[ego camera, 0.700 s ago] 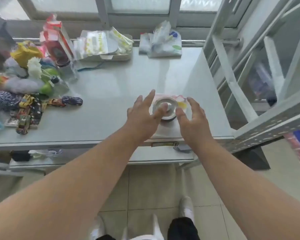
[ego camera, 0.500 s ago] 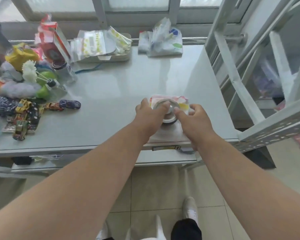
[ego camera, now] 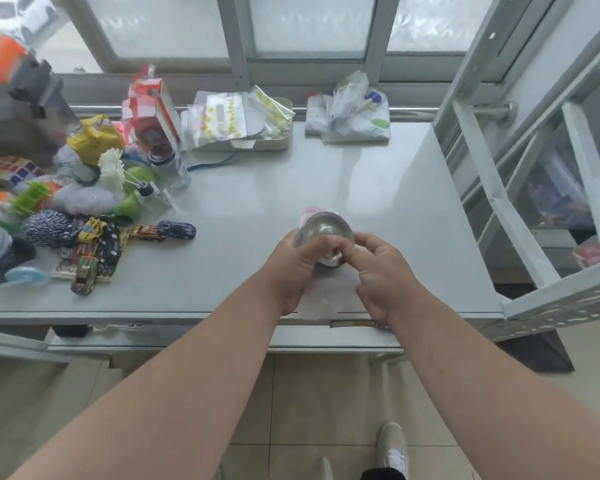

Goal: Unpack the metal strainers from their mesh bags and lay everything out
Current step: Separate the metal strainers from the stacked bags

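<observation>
Both hands, the left hand (ego camera: 297,263) and right hand (ego camera: 378,271), had lifted one metal strainer (ego camera: 326,232) off the table (ego camera: 257,202), tilting it where it earlier lay flat, fingers clamped on its near rim. One white mesh bag (ego camera: 329,297) trailed beneath, a pink patch (ego camera: 309,214) just behind. Beyond, toy cars (ego camera: 174,230), two piles of packets (ego camera: 243,123) and a frosted window (ego camera: 309,26).

We see a shiny, smooth metal strainer (ego camera: 326,233) over white mesh cloth (ego camera: 329,296); at nine o'clock, the glossy grey tabletop (ego camera: 257,188).
</observation>
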A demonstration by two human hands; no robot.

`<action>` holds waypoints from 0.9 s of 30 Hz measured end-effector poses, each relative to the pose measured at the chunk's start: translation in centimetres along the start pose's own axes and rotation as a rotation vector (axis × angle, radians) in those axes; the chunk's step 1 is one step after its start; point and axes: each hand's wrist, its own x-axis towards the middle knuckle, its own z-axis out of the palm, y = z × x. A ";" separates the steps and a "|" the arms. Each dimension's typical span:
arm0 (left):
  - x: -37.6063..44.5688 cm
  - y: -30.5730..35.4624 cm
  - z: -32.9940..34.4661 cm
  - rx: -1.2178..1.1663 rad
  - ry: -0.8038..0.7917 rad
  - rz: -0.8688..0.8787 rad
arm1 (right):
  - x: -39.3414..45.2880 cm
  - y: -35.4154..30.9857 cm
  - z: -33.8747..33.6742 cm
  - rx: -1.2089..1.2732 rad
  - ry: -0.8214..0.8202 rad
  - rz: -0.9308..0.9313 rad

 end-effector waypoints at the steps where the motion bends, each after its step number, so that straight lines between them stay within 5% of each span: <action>1: -0.3 0.0 -0.9 -0.018 0.011 0.025 | 0.0 0.0 0.9 -0.005 -0.005 0.005; 11: -3.4 1.3 -8.0 -0.180 0.066 0.085 | 0.6 0.7 8.5 -0.158 0.137 -0.021; 27: 0.1 0.1 -10.3 -0.042 0.345 0.122 | 10.2 -2.1 6.4 -0.181 0.269 0.028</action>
